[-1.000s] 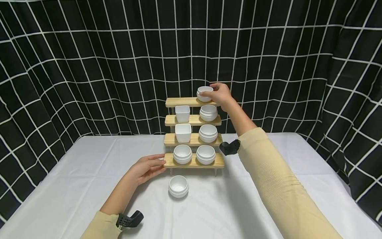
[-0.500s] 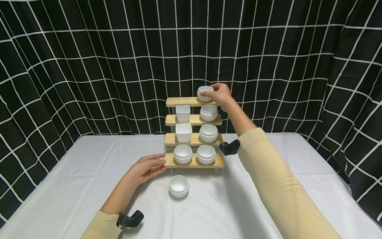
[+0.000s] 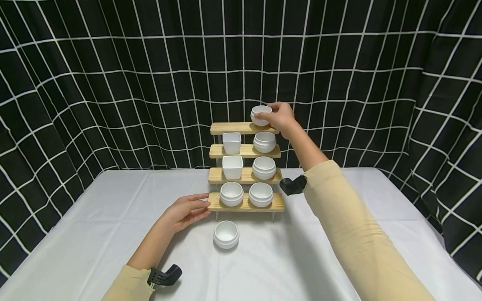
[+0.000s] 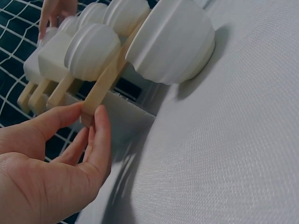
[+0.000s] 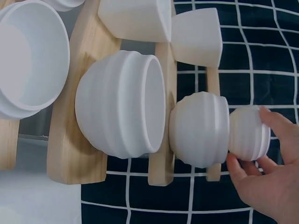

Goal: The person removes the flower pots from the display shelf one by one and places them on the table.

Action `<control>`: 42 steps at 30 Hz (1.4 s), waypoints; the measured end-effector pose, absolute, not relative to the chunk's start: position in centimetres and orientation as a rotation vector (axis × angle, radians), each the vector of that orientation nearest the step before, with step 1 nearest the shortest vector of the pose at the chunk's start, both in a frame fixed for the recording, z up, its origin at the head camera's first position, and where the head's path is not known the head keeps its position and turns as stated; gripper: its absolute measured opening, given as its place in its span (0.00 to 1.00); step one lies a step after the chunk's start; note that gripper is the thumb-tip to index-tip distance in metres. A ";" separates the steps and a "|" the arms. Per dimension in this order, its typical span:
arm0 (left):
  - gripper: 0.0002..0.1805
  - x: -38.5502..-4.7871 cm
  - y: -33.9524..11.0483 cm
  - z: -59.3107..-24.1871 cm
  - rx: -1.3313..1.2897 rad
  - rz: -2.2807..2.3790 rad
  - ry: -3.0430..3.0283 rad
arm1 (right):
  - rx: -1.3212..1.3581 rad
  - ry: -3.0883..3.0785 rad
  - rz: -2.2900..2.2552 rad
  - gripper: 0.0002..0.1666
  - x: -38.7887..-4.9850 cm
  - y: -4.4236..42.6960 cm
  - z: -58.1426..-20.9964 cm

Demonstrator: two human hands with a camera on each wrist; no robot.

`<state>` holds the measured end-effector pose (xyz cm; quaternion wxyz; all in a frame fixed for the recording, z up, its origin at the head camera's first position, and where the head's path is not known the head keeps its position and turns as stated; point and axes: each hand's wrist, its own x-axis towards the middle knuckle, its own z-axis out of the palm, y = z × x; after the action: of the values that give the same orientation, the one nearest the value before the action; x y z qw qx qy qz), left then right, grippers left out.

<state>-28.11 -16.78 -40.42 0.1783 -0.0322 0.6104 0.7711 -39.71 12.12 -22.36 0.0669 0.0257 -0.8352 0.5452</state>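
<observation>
In the head view, a four-step display stand with wooden boards point(image 3: 236, 207) holds white bowls. My left hand point(image 3: 186, 212) pinches the left end of the lowest board; the left wrist view shows thumb and fingertips on that wooden end point(image 4: 88, 116). At the top right, my right hand point(image 3: 284, 119) grips a small round white bowl point(image 3: 260, 109) by its side, at the right of the top board point(image 3: 231, 128). In the right wrist view its thumb and fingers lie around that bowl point(image 5: 247, 133); any gap under it is hard to judge.
Two square white bowls point(image 3: 232, 167) stand on the left of the middle boards, and round ones point(image 3: 264, 168) on their right. Two round bowls share the lowest board. Another round bowl point(image 3: 226, 235) sits on the white tablecloth in front. A black grid curtain point(image 3: 150, 92) hangs behind.
My right hand and its bowl have risen slightly and shifted a little right over the last half second. The left hand keeps its place on the lowest board.
</observation>
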 end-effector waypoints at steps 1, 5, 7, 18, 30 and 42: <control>0.31 -28.1 -16.8 -40.4 -0.090 2.181 1.727 | 0.081 -2.518 1.645 0.40 -39.6 12.2 -22.2; 0.31 -28.1 -16.7 -40.3 -0.085 2.178 1.731 | 0.091 -2.520 1.629 0.40 -39.4 12.3 -21.8; 0.31 -28.1 -16.7 -40.2 -0.090 2.176 1.731 | 0.103 -2.523 1.609 0.40 -39.2 12.4 -21.6; 0.31 -28.2 -16.7 -40.3 -0.091 2.180 1.723 | 0.162 -2.535 1.541 0.41 -38.2 13.0 -20.8; 0.31 -28.5 -16.9 -40.5 -0.118 2.182 1.718 | 0.205 -2.523 1.550 0.40 -37.5 13.5 -20.5; 0.31 -28.2 -16.7 -40.5 -0.113 2.194 1.700 | 0.205 -2.511 1.552 0.40 -36.2 14.2 -20.0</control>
<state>-28.20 -16.70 -40.46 0.1810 -0.0400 0.6019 0.7768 -36.20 14.16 -20.03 0.0912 0.0689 -0.8451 0.5223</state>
